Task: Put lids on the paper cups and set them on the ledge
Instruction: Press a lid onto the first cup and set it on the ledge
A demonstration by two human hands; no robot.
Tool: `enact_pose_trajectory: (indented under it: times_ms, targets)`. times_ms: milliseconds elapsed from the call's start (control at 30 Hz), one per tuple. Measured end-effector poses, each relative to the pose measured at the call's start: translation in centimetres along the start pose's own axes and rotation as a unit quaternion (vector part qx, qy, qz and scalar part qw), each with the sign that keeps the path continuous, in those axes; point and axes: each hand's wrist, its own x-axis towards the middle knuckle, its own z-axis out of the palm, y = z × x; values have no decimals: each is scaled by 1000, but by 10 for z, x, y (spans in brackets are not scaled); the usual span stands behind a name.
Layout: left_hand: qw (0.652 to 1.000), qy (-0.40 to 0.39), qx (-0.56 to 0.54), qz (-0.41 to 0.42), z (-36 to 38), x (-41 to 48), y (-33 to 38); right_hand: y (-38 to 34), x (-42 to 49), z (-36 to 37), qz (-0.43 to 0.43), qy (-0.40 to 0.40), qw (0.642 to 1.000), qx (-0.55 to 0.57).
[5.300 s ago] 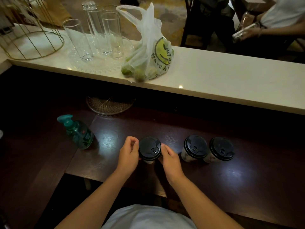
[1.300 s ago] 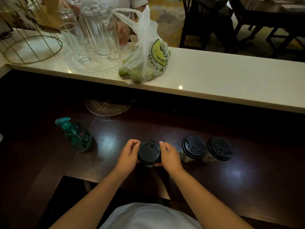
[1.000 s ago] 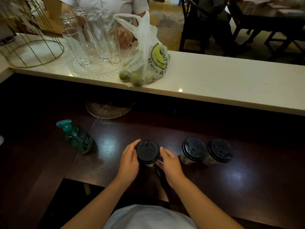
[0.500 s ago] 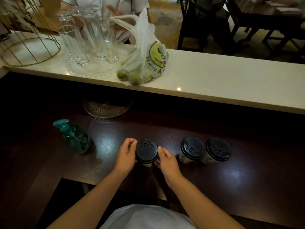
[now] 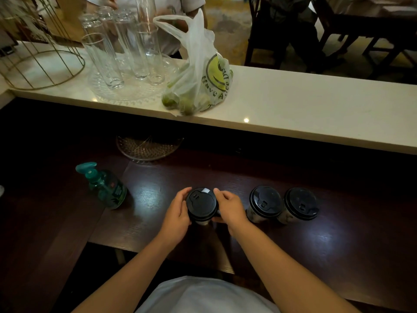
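Observation:
Three paper cups with black lids stand in a row on the dark wooden counter. My left hand (image 5: 178, 213) and my right hand (image 5: 230, 211) clasp the leftmost cup's black lid (image 5: 201, 204) from either side; the cup under it is mostly hidden. To the right stand a second lidded cup (image 5: 265, 204) and a third lidded cup (image 5: 301, 205), touching each other. The white ledge (image 5: 316, 109) runs across above the counter.
On the ledge sit a plastic bag of green fruit (image 5: 198, 82), tall glasses (image 5: 126, 46) on a clear tray and a gold wire stand (image 5: 40, 53). A person stands behind the glasses. A teal pump bottle (image 5: 103, 186) and a glass plate (image 5: 149, 147) are on the counter.
The lid has turned between my hands, its sip tab now toward the far left. Both hands stay on it. The person behind the ledge has lifted a glass.

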Motion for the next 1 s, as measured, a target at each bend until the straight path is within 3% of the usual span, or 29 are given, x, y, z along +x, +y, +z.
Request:
enact_pose_trajectory:
  times_ms: [167, 333, 567, 1000]
  targets:
    - [999, -2, -29, -31, -3, -1, -2, 2, -2, 3, 29, -35, 994, 97]
    - [999, 38, 4, -4, -10, -3, 1, 21, -13, -3, 48, -60, 978, 192]
    - [999, 18, -24, -14, -10, 3, 17, 28, -22, -4, 14, -74, 978, 195]
    - [997, 28, -30, -62, -16, 14, 12, 14, -15, -4, -6, -57, 996, 64]
